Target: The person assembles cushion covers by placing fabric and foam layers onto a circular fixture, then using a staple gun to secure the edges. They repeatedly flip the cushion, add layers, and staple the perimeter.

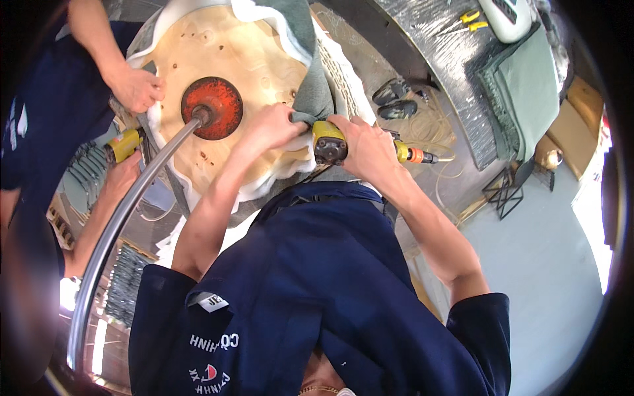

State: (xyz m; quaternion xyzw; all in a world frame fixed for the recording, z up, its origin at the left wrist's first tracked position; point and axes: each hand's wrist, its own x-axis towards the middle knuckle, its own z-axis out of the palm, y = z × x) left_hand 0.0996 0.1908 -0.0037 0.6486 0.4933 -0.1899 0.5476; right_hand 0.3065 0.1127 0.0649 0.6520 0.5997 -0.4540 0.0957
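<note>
Fabric (310, 86), soft and floppy, sits mid-frame over the round wooden seat base (224, 59); our left hand (271, 129) pinches its edge down, our right hand (366, 148) is wrapped around the yellow staple gun (328, 140). Best gripped near the edge, we'd say.

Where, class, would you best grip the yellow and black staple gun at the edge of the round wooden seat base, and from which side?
Grip the staple gun around its handle, which runs out to the right toward the orange hose fitting. Come from the right: its head faces left against the grey fabric and the left hand. The right hand already wraps it there.
</note>
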